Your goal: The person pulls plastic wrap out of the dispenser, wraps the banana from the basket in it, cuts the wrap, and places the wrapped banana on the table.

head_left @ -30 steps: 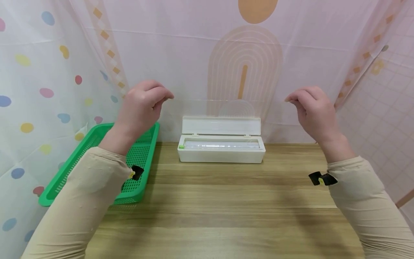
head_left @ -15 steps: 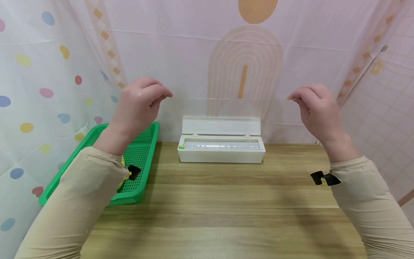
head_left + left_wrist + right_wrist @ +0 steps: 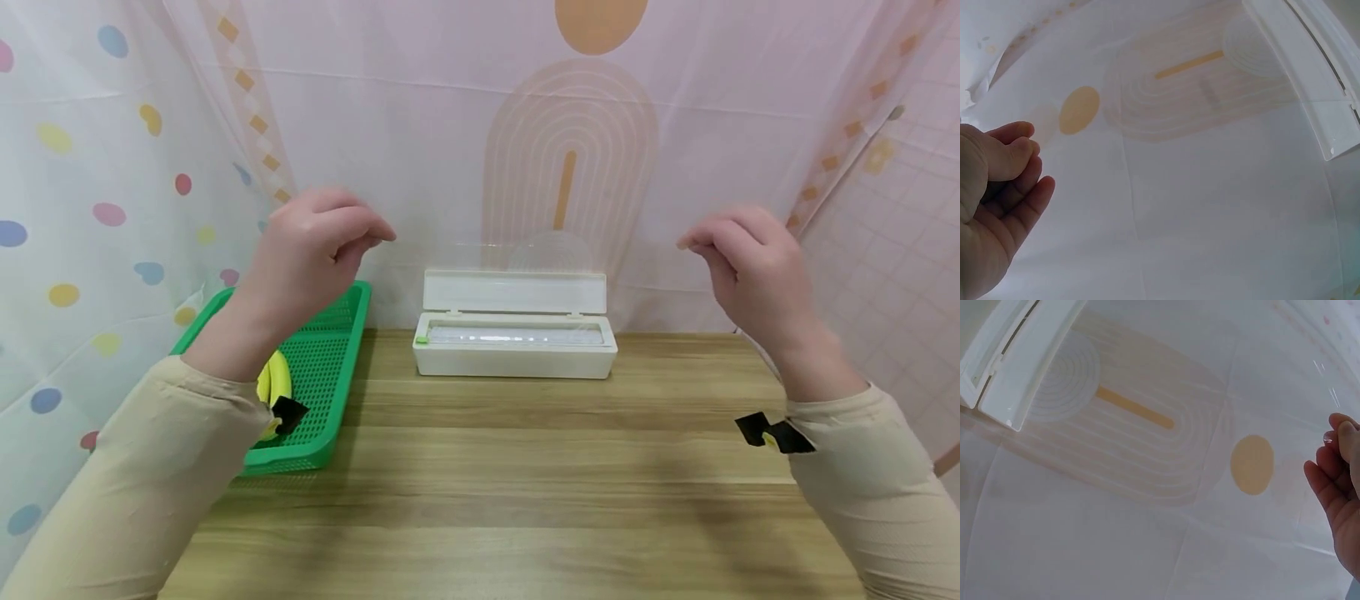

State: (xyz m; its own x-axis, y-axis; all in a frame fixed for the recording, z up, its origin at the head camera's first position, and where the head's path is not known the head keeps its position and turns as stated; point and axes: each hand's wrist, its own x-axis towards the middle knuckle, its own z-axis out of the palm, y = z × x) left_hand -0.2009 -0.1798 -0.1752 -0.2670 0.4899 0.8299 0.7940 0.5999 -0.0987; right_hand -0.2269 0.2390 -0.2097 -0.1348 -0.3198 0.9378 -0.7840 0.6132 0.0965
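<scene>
A clear sheet of cling film (image 3: 491, 245) spans the air between both hands, seen mainly as a faint edge and glints. My left hand (image 3: 311, 250) pinches one end between thumb and forefinger. At the other end my right hand (image 3: 757, 275) pinches the film, and a glossy scrap shows at its fingertips in the right wrist view. Below and between the hands stands a white cling film box (image 3: 513, 363) with its lid (image 3: 514, 291) raised. Inside lies a clear, shiny roll (image 3: 517, 336). Whether the sheet still joins the roll is hard to tell.
A green plastic basket (image 3: 341, 392) stands at the left on the wooden table (image 3: 525, 475), partly behind my left arm. Yellow bananas (image 3: 280, 379) lie in it. A patterned curtain (image 3: 420, 142) hangs behind the table. A small green slider (image 3: 422, 340) sits at the box's left end.
Both hands have moved slightly apart and outward, and a little lower in the last half second. The film's edge has sunk with them. More of the bananas now shows beside my left arm.
</scene>
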